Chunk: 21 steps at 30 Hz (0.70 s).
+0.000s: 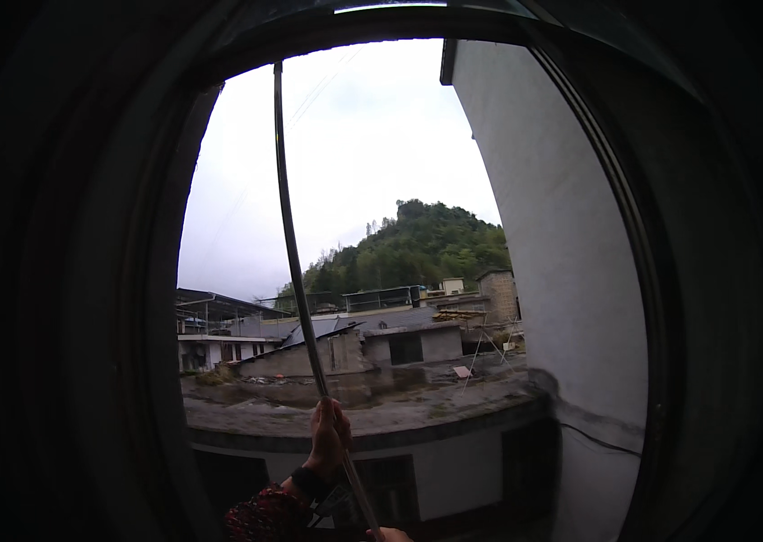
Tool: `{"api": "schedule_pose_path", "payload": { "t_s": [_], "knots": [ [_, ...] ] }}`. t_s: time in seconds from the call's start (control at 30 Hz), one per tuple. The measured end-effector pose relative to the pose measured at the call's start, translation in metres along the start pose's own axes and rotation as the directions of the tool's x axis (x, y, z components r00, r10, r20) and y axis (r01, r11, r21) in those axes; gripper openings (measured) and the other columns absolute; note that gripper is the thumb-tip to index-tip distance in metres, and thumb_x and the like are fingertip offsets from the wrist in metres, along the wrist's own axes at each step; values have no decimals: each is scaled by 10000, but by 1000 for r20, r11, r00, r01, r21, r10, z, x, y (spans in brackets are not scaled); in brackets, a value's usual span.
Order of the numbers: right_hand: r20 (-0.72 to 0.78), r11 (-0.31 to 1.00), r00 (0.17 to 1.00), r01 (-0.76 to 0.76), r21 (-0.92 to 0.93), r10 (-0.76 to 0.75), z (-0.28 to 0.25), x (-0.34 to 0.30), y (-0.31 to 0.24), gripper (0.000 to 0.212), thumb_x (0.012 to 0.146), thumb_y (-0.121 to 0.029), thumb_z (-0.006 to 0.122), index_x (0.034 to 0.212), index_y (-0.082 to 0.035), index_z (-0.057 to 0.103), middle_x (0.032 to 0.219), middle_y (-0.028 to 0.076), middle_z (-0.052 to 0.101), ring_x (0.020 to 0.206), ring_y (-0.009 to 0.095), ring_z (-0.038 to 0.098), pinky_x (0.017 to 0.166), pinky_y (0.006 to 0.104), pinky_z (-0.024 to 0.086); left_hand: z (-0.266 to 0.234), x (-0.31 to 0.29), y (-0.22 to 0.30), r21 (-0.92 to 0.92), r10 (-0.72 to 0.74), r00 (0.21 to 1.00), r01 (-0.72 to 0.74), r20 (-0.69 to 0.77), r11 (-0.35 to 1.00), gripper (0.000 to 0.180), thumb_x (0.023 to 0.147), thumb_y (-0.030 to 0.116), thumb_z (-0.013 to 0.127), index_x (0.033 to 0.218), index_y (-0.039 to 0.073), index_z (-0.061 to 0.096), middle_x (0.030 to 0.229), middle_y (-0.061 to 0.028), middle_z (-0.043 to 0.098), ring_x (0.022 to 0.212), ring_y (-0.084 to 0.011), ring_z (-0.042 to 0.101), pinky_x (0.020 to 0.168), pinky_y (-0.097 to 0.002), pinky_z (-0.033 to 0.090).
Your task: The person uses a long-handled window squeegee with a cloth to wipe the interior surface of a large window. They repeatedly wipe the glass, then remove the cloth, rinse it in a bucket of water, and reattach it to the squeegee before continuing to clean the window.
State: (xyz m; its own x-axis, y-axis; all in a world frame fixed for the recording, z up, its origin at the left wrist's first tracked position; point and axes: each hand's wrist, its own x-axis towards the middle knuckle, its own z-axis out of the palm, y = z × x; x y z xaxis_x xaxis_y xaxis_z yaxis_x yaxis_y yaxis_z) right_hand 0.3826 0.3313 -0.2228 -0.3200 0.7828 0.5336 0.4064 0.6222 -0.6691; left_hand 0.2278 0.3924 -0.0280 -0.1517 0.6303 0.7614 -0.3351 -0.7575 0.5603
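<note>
A long, thin metal pole (295, 257) runs from the lower edge up to the top of the window opening, leaning a little to the left. My left hand (331, 439) is closed around its lower part, with a dark band on the wrist and a red-and-black patterned sleeve behind it. Lower on the same pole, at the picture's bottom edge, a small part of my right hand (390, 535) shows, closed against it. The rest of that hand is cut off. At the top, the pole's tip meets the dark upper frame; what it touches there I cannot make out.
A dark window frame (612, 172) surrounds the opening. Outside, a tall pale wall (562, 226) stands close on the right, with a cable (598, 442) along it. Below lies a flat grey roof (381, 417); low buildings and a wooded hill (418, 239) are beyond.
</note>
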Motion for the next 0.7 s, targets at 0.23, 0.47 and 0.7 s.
{"api": "schedule_pose_path", "payload": {
  "t_s": [0.23, 0.47, 0.7],
  "knots": [
    [254, 953, 961, -178, 245, 114, 7, 5, 5, 358, 721, -294, 722, 917, -2, 657, 771, 143, 662, 709, 266, 643, 655, 382, 508, -16, -31, -4, 48, 0, 1000, -1, 10, 999, 391, 969, 509, 409, 828, 148, 457, 536, 28, 401, 411, -67, 368, 360, -235, 285],
    [261, 928, 955, -222, 300, 143, 12, -1, 24, 355, 717, -275, 740, 925, -1, 655, 780, 132, 664, 710, 247, 641, 643, 367, 509, -22, -110, -69, -114, -114, 993, 109, -37, 988, 370, 958, 482, 459, 892, 119, 487, 569, 13, 428, 433, -84, 364, 398, -233, 300],
    [222, 915, 958, -245, 319, 179, 18, -4, 45, 354, 712, -256, 757, 934, 0, 653, 790, 120, 665, 710, 228, 638, 632, 351, 510, 23, -33, -38, -77, -92, 992, 99, 91, 992, 349, 956, 484, 463, 834, 159, 428, 600, 47, 404, 447, -53, 350, 395, -225, 275]
  ]
}}
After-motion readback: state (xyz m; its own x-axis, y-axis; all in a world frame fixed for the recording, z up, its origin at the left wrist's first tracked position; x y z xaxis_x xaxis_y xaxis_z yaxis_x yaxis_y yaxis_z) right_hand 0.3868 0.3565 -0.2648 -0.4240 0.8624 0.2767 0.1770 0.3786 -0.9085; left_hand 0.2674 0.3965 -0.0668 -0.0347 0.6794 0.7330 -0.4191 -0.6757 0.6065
